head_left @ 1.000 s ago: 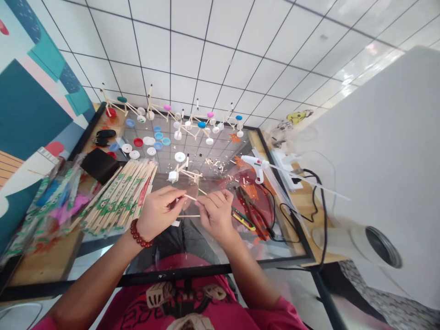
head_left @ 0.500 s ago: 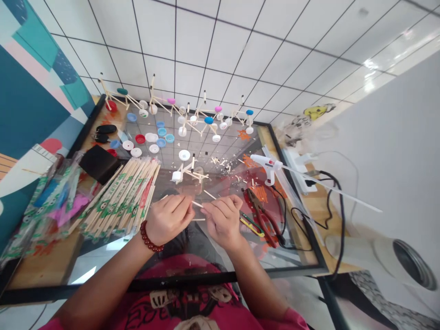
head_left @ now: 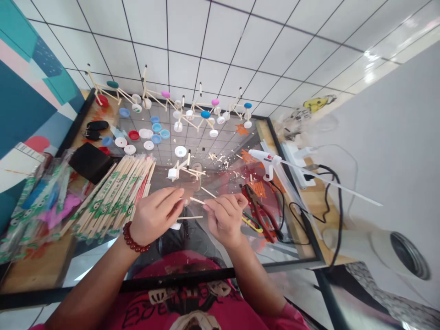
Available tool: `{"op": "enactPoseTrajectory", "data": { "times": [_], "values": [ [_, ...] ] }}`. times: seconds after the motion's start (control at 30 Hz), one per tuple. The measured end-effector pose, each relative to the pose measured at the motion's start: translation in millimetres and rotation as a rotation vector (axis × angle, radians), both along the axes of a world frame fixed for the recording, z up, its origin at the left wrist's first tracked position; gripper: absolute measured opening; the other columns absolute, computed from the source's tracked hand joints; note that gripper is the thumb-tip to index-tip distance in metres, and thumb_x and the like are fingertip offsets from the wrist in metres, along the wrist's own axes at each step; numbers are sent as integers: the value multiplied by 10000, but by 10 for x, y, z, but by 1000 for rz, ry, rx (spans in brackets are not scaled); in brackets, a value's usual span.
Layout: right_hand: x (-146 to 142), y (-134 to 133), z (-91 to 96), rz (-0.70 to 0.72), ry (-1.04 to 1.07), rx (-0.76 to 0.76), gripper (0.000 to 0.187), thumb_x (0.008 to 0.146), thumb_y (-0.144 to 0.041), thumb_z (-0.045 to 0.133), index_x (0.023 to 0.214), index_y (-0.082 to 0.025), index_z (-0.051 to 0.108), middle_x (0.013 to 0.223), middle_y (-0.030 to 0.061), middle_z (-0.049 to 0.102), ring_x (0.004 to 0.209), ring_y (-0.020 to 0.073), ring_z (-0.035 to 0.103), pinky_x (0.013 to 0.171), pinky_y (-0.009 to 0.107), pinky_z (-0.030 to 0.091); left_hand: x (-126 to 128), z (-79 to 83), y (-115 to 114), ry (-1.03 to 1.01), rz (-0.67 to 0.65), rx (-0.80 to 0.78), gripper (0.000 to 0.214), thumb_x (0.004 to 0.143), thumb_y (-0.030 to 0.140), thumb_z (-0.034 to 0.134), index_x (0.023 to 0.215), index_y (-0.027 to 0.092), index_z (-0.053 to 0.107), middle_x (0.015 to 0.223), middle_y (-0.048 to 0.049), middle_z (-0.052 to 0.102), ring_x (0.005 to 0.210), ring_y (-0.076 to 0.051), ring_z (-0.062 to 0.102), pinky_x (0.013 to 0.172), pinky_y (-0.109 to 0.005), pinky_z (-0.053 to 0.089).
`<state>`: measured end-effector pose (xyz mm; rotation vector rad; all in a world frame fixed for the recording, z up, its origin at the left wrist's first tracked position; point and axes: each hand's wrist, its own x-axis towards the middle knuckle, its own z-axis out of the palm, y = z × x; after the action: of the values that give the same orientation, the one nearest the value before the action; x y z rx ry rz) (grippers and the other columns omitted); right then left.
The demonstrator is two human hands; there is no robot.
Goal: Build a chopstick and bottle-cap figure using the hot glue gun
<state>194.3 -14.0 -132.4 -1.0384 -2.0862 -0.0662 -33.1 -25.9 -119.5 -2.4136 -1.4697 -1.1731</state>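
My right hand (head_left: 227, 220) pinches a short thin wooden stick (head_left: 197, 200) that points left out of its fingertips. Just off the stick's free end is my left hand (head_left: 154, 213), with fingers stretched forward and the thumb apart from them; a beaded bracelet (head_left: 134, 238) circles its wrist. A small pale bit near these fingertips is too blurred to name. Another loose stick (head_left: 189, 217) lies on the glass between the hands, and one more (head_left: 208, 192) lies beyond them. Farther out stands a small stick frame (head_left: 192, 171) with a white bottle cap (head_left: 173, 173) attached.
Wrapped chopsticks (head_left: 117, 197) are piled left, beside a black box (head_left: 91, 162). Loose bottle caps (head_left: 145, 133) and several stick-and-cap models (head_left: 205, 114) stand farther back. On the right are pliers (head_left: 263, 213), a yellow-green cutter (head_left: 252, 223), a glue gun (head_left: 268, 160) and cables.
My left hand has come off the stick and moved left, its fingers loosening. The stick stays in my right hand. The whole view has shifted slightly.
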Motion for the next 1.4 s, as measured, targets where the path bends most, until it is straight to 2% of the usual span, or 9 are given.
{"op": "enactPoseTrajectory", "data": {
  "times": [0.27,0.6,0.73,0.83,0.9,1.03,1.13,1.23,1.4],
  "values": [
    [14,-37,23,42,-86,-51,112,1032,-188,632,993,-283,677,749,-39,714,773,191,629,834,454,309,126,-5,-66,189,-99,46,200,958,97,648,1064,213,771,944,-63,834,800,-202,786,797,-336,657],
    [84,-202,-11,59,-107,-28,137,1025,-226,682,1113,-327,711,725,-36,721,750,203,667,885,461,349,257,152,-169,120,-48,-54,206,978,70,584,1020,153,768,864,-72,808,755,-198,780,713,-318,636],
    [152,-189,-33,44,-126,59,156,1066,-250,626,1063,-338,755,758,-20,730,805,203,647,940,470,365,165,171,-125,-16,-30,-195,222,984,109,567,935,196,766,820,-35,801,699,-169,759,678,-283,613],
    [164,-160,5,6,-60,150,180,1070,-238,613,984,-319,749,740,-21,721,788,194,617,914,463,368,-26,214,-54,-145,118,-251,197,964,183,604,899,218,786,835,-34,829,680,-170,753,656,-279,603],
    [152,-141,29,-21,-6,162,165,1059,-224,631,961,-306,735,739,-18,724,783,195,619,878,456,361,-118,264,-45,-333,181,-392,160,950,259,662,924,225,816,836,-27,838,635,-157,741,601,-258,590],
    [118,-127,10,-44,-24,115,126,1055,-290,657,974,-329,745,766,-12,728,788,207,641,853,462,357,-18,321,-126,-803,62,-825,184,886,371,781,915,200,844,620,-9,756,441,-127,635,430,-224,518],
    [106,-130,-29,-47,-40,113,123,1069,-311,638,999,-327,738,768,-13,730,784,204,652,840,456,363,189,287,-177,-1008,-25,-1016,200,801,364,872,886,186,842,554,-7,712,411,-126,601,406,-227,508],
    [103,-124,-45,-18,-14,139,94,1067,-294,639,1032,-309,726,762,-17,732,785,197,661,838,449,359,323,238,-180,-1099,-52,-1085,191,843,368,841,873,179,840,568,-22,712,404,-109,577,400,-215,488],
    [81,-108,-32,14,-32,120,97,1056,-265,647,1051,-320,727,763,-39,738,761,178,658,835,446,336,377,167,-174,-1204,-55,-1045,119,842,303,811,841,188,840,662,-59,758,456,-115,605,412,-216,504]
  ]
}}
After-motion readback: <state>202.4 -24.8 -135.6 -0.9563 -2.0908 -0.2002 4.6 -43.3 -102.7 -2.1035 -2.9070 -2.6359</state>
